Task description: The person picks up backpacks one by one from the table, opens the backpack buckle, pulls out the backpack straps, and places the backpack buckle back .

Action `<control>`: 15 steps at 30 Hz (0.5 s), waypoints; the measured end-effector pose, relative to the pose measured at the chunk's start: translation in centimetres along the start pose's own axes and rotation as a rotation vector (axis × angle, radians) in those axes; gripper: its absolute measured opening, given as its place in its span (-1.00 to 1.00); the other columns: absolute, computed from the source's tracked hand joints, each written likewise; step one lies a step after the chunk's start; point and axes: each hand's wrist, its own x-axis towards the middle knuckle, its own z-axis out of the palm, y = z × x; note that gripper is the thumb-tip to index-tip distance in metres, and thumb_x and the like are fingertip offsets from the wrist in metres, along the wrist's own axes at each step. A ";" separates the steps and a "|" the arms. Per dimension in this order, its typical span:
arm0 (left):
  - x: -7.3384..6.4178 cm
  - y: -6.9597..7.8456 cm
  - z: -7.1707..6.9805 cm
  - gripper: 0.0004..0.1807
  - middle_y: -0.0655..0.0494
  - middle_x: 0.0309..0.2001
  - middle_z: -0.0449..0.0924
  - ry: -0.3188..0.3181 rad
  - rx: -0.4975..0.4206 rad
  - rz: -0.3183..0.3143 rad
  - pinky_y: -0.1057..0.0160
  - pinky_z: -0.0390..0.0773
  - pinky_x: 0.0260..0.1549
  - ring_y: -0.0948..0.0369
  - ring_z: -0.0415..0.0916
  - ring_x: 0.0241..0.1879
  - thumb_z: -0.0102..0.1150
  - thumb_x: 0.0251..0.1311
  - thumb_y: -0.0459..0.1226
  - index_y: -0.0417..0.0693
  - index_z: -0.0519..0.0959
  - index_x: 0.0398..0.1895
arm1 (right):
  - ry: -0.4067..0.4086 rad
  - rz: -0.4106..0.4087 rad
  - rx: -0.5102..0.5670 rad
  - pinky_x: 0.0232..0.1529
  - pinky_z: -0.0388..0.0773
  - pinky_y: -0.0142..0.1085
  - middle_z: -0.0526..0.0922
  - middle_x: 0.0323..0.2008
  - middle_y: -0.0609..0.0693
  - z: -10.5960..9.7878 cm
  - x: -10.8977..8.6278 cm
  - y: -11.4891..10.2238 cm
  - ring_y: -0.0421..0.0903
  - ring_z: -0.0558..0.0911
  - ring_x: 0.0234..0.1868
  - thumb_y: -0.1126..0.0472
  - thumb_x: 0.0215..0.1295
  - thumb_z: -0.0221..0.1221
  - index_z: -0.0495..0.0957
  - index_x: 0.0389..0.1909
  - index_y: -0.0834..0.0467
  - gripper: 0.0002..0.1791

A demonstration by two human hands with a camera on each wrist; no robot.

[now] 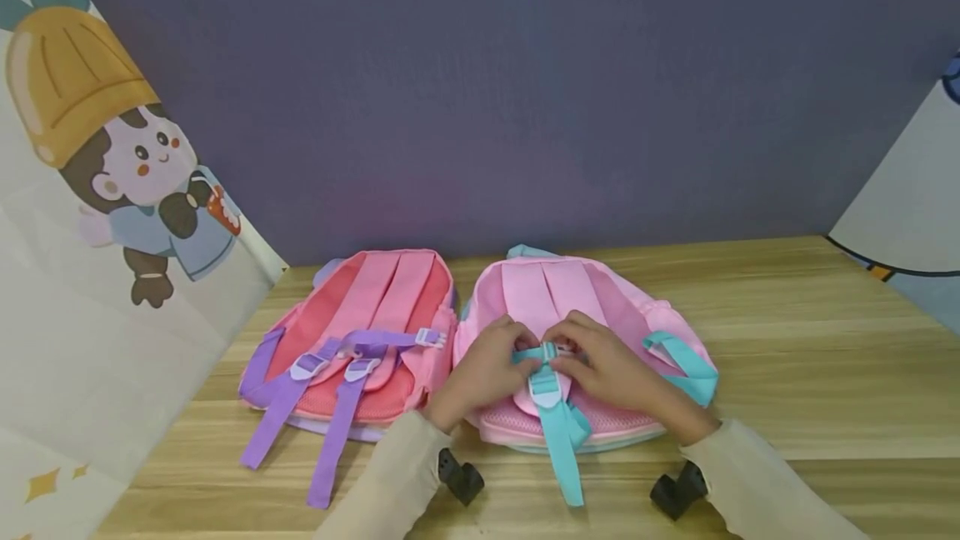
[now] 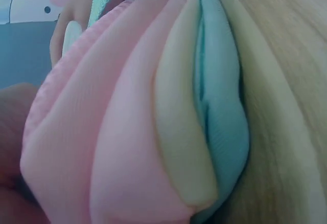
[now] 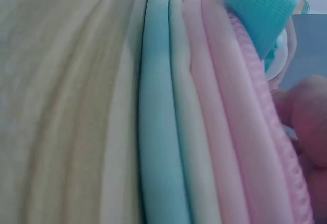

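Note:
A light pink backpack (image 1: pixel 555 290) lies on the table with its back panel and shoulder straps upward. Above its lower part, my left hand (image 1: pixel 487 361) pinches a short teal strap (image 1: pixel 529 354). Facing it, my right hand (image 1: pixel 603 361) pinches the clip end of that strap, a small buckle mostly hidden by the fingers. Just below is a white strap adjuster (image 1: pixel 546 391), from which a teal webbing tail (image 1: pixel 561 452) hangs toward the front edge. Both wrist views mostly show the bag's layered side (image 2: pixel 133 116), with only part of each hand at the border.
Left of it lies a coral-pink backpack (image 1: pixel 360 282) with purple straps (image 1: pixel 337 440) and a purple chest strap (image 1: pixel 382 338). A teal side strap (image 1: pixel 697 373) loops at the right. Behind the wooden table (image 1: pixel 810 340) stands a dark panel (image 1: pixel 525 107).

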 end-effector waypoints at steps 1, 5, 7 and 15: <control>0.0 -0.2 -0.1 -0.84 0.04 -0.30 0.52 -0.005 -0.036 -0.012 0.34 0.48 -0.22 0.23 0.42 -0.29 0.22 0.16 -0.32 -0.20 0.58 -0.22 | 0.011 -0.006 0.014 -0.34 0.40 -0.43 0.39 -0.39 -0.14 0.1 0.0 0.1 -0.34 0.34 -0.37 0.36 0.17 0.25 0.54 -0.14 0.19 -0.77; 0.0 -0.6 -0.4 -0.89 0.08 -0.37 0.49 -0.021 -0.158 -0.086 0.38 0.43 -0.38 0.27 0.39 -0.40 0.18 0.18 -0.31 -0.17 0.55 -0.26 | 0.049 -0.038 0.060 -0.34 0.41 -0.43 0.38 -0.40 -0.14 0.3 -0.2 0.7 -0.35 0.34 -0.36 0.40 0.15 0.25 0.54 -0.13 0.19 -0.75; 0.1 -0.8 -0.4 -0.91 0.10 -0.43 0.48 -0.018 -0.191 -0.109 0.40 0.41 -0.46 0.28 0.37 -0.46 0.17 0.19 -0.31 -0.16 0.56 -0.31 | 0.062 -0.051 0.072 -0.33 0.43 -0.43 0.39 -0.39 -0.14 0.4 -0.2 0.9 -0.35 0.36 -0.36 0.41 0.15 0.24 0.54 -0.13 0.18 -0.75; 0.3 -0.5 0.1 -0.89 0.04 -0.44 0.57 0.041 -0.301 -0.160 0.42 0.41 -0.52 0.30 0.39 -0.48 0.20 0.18 -0.35 -0.25 0.64 -0.42 | 0.079 -0.073 0.085 -0.31 0.46 -0.43 0.40 -0.38 -0.16 0.6 -0.2 1.2 -0.36 0.38 -0.34 0.40 0.14 0.25 0.54 -0.13 0.16 -0.73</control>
